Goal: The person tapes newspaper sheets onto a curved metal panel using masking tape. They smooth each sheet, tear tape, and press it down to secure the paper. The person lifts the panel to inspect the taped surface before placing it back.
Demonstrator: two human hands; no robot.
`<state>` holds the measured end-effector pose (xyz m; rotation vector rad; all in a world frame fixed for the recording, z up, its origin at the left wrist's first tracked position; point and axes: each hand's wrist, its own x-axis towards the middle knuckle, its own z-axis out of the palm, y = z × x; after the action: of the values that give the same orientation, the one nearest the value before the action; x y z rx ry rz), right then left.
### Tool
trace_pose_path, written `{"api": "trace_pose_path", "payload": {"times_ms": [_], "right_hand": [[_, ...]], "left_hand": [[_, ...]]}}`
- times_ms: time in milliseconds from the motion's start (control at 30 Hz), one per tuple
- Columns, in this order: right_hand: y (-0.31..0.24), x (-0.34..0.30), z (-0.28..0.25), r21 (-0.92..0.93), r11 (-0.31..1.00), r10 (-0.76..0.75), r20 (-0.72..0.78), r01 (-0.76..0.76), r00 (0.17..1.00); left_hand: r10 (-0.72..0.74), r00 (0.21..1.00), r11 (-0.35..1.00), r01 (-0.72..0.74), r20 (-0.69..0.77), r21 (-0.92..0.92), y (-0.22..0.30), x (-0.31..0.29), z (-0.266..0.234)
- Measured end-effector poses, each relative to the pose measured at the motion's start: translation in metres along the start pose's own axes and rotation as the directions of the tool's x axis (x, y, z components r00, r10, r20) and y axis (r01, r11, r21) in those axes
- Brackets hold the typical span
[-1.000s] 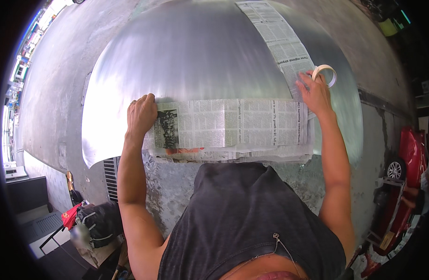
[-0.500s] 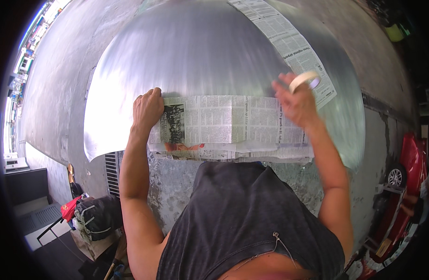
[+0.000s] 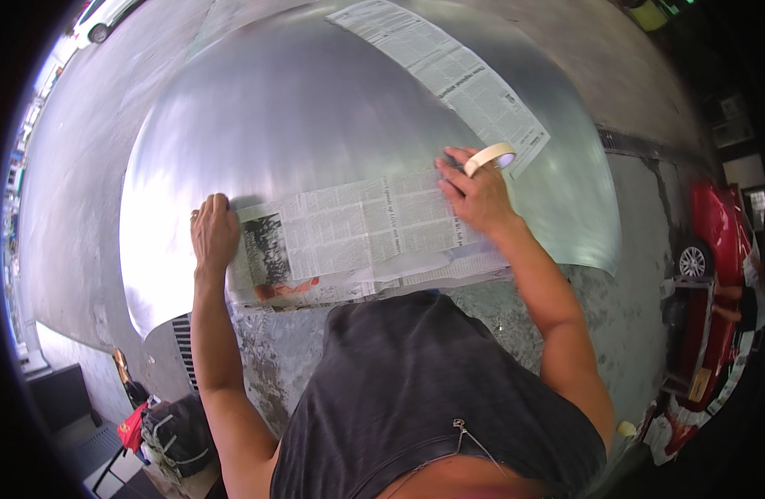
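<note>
Dark top: the wearer's sleeveless dark top (image 3: pixel 432 374) fills the lower middle, a pendant (image 3: pixel 459 424) hanging on a chain at the neckline.
Newspaper sheet: the newspaper sheet (image 3: pixel 336 237) lies across the near edge of the panel, just beyond the top and between the two hands, with more paper showing along its near side.
Left hand: the left hand (image 3: pixel 214 229) rests at the sheet's upper left corner, fingers curled under and close together; whether they pinch the paper cannot be told.
Right hand: the right hand (image 3: pixel 480 198) lies palm down over the sheet's upper right part, fingers loosely spread and fingertips by its far edge.
Tape: a roll of cream tape (image 3: pixel 472 163) is held at the right hand's fingers, standing clear of the sheet; which fingers carry it is hidden.
Newspaper strip: beyond the roll, a long newspaper strip (image 3: pixel 449 75) slants over the panel, away and to the left.
Panel: the curved silvery panel (image 3: pixel 274 108) spreads beneath both papers.
Surroundings: a dark bag (image 3: pixel 181 437) stands at lower left, a red car (image 3: pixel 715 216) at right, a white car (image 3: pixel 103 18) farthest, upper left.
</note>
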<state>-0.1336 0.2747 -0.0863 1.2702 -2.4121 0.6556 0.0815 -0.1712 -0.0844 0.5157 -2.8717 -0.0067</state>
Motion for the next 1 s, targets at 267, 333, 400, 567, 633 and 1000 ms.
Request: {"api": "trace_pose_path", "payload": {"times_ms": [267, 333, 400, 567, 633, 1000], "right_hand": [[0.026, -0.01, -0.012, 0.045, 0.989, 0.146, -0.078, -0.143, 0.986], [0.026, -0.012, -0.011, 0.063, 0.985, 0.167, -0.058, -0.164, 0.984], [0.025, -0.011, -0.01, 0.068, 0.984, 0.171, -0.074, -0.166, 0.982], [0.025, -0.011, -0.009, 0.021, 0.989, 0.148, -0.034, -0.147, 0.988], [0.023, -0.009, -0.012, -0.046, 0.99, 0.137, -0.005, -0.137, 0.991], [-0.117, 0.044, 0.042, 0.001, 0.987, -0.156, 0.212, 0.159, 0.965]], "left_hand": [[-0.07, 0.997, 0.993, 0.071, 0.01, -0.098, -0.016, -0.002, 0.002], [-0.23, 0.97, 0.973, 0.23, -0.081, -0.019, 0.004, 0.001, -0.011], [-0.375, 0.855, 0.919, 0.29, -0.359, -0.268, 0.043, 0.002, -0.026], [0.283, 0.95, 0.946, -0.253, 0.133, -0.201, 0.163, -0.038, -0.015], [0.231, 0.961, 0.966, -0.207, 0.152, -0.155, 0.166, -0.045, -0.004], [0.145, 0.96, 0.984, -0.114, 0.239, -0.14, 0.167, -0.043, -0.009]]}}
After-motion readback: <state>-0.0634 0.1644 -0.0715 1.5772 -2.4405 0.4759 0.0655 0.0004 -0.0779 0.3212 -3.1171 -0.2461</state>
